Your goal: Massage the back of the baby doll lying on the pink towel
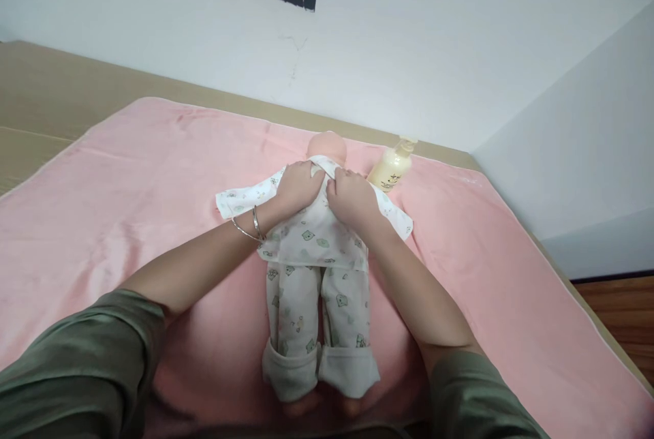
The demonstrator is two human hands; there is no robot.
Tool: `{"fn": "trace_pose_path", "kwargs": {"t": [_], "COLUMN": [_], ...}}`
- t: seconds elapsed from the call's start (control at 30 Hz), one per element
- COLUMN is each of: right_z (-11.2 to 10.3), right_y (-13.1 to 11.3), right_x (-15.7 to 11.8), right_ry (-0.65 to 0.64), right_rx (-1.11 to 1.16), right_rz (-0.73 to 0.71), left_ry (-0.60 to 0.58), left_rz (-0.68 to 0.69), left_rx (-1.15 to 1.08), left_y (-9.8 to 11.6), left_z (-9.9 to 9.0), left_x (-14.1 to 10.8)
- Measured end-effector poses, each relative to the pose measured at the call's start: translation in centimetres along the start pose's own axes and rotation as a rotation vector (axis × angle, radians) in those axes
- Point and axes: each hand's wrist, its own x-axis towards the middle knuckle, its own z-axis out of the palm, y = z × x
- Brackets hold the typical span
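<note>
My grip on a small shirt [319,241]
At centre, my left hand [300,187] and right hand [356,199] pinch its neckline [325,163]; the doll [328,146] lies on a pink blanket [168,153], a bottle [392,168] upper right of centre.

Left grip [300,187] — curled | right grip [353,198] — curled | forearms [201,267] angled inward

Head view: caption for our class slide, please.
Left hand and right hand touch the printed shirt of a doll on a pink blanket.
</note>
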Motion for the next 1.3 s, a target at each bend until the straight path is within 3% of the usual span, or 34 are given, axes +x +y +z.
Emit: {"fn": "trace_pose_path", "kwargs": {"t": [0.1,0.33,0.47,0.6,0.77,1.1,1.3], "right_z": [0.2,0.9,1.1,0.9,1.6,2.1,2.0], "right_y": [-0.6,2.8,3.4,2.0,0.0,1.4,1.3], "right_x": [-0.3,1.8,2.1,1.3,-0.2,1.5,1.4], "right_ry": [0.035,-0.026,-0.025,-0.020,0.137,0.075,0.066], "right_rx": [-0.005,0.276,0.302,0.157,-0.002,0.217,0.232], "right_rz": [-0.010,0.082,0.077,0.036,-0.056,-0.032,-0.018], "left_ry": [0.006,0.107,0.154,0.130,0.102,0.134,0.135], "left_rz": [-0.031,0.178,0.239,0.181,0.090,0.090,0.098], "left_rx": [0.005,0.182,0.193,0.170,0.105,0.075,0.076], "left_y": [-0.4,0.3,0.4,0.0,-0.8,-1.0,-1.1], "left_z": [-0.1,1.0,1.3,1.3,1.4,2.0,2.0], "left_x": [0.5,-1.2,-1.9,-1.3,-0.4,-0.7,-0.6]}}
